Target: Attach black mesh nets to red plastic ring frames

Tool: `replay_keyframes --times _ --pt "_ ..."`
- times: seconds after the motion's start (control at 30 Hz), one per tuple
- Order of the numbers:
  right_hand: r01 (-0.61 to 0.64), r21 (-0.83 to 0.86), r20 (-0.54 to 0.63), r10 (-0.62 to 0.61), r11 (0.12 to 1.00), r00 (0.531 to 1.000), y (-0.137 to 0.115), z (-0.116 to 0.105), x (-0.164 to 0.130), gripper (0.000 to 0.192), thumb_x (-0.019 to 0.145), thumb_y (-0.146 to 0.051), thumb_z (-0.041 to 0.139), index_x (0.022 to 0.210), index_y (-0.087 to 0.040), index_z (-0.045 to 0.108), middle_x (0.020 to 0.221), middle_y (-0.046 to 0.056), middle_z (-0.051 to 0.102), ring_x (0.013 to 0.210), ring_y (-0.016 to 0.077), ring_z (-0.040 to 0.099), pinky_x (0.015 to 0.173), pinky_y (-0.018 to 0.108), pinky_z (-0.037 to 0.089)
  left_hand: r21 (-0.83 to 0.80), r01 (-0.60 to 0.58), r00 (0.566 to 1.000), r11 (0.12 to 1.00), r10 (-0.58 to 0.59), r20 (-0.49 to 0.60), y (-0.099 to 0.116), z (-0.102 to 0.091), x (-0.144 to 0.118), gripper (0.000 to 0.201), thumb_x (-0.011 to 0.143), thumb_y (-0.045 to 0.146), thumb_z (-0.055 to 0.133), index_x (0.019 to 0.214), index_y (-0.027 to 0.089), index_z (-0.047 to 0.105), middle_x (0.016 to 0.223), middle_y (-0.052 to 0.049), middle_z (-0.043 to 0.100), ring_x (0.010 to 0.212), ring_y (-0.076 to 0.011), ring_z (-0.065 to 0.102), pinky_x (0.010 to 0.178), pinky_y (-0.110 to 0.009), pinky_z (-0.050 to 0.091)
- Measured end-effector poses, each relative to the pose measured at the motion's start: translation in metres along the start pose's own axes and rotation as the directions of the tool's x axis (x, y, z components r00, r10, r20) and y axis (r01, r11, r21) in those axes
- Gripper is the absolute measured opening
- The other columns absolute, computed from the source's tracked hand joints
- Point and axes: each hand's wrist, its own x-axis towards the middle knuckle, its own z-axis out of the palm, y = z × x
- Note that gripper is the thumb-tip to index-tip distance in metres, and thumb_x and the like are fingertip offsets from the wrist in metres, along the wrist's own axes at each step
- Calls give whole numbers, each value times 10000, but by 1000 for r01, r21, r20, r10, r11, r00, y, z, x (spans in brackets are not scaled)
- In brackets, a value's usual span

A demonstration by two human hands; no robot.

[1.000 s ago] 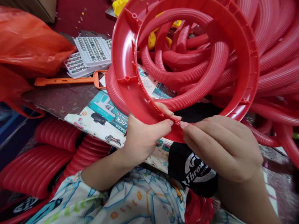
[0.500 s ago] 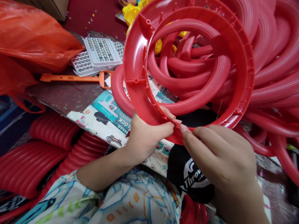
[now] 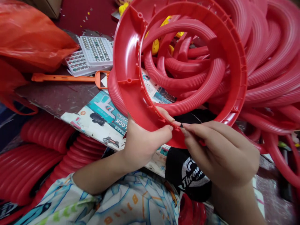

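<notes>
Hands meet at centre frame: left hand (image 3: 142,142) clamps the red plastic ring (image 3: 127,67)'s lower rim, right hand (image 3: 221,153) pinches something small and dark against it.

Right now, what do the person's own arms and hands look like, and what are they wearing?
Both are bare: the left hand and right hand wear no gloves, rings or watch that shows. The forearms are uncovered too. The left arm comes out of a short loose sleeve of white fabric printed with blue lines and small orange and green figures. No sleeve shows on the right arm.
</notes>
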Motion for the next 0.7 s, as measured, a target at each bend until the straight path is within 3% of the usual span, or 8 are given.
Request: replay_keyframes --times 0.17,0.33,0.47,0.53,0.6,0.7 --pt "8 83 42 -11 996 999 6 1 1 69 849 -138 635 918 -139 646 770 40 682 662 126 622 582 258 494 23 6 1000 1000 -7 9 -1 1 -3 327 668 -108 564 773 202 584 759 74 685 738 -78 681 780 -196 584" --pt "-182 178 86 169 967 982 -4 -1 1 16 853 -165 647 860 -180 649 754 12 679 660 118 637 561 245 478 70 21 999 997 -19 -34 2 2 -4 376 643 -79 607 848 226 530 734 82 672 701 -115 689 740 -251 609" --pt "-242 136 54 237 961 970 -10 -2 0 37 826 -158 686 838 -182 660 720 -2 681 639 120 638 560 258 480 60 -17 1000 998 18 -20 1 3 -5 353 664 -81 608 841 221 556 747 68 686 718 -121 693 762 -265 609" --pt "-167 85 8 167 982 986 -9 0 -1 98 793 -126 712 875 -156 669 749 25 696 653 139 640 559 280 478 42 -29 999 999 30 -18 1 2 -5 312 676 -76 599 804 208 594 757 55 695 729 -116 695 777 -262 609" --pt "-19 31 -39 20 999 999 -6 1 -4 167 766 -100 725 923 -117 671 761 61 702 654 166 625 556 318 464 17 -7 1000 1000 7 -22 2 2 -4 267 690 -59 597 766 194 631 762 39 697 743 -122 697 784 -273 612" --pt "133 -19 -71 -134 991 988 -5 -2 -5 185 774 -76 698 955 -91 665 726 75 696 652 196 597 563 362 440 6 46 999 999 -46 -9 4 2 -2 247 719 -34 589 748 196 673 752 30 692 740 -128 690 773 -298 614"
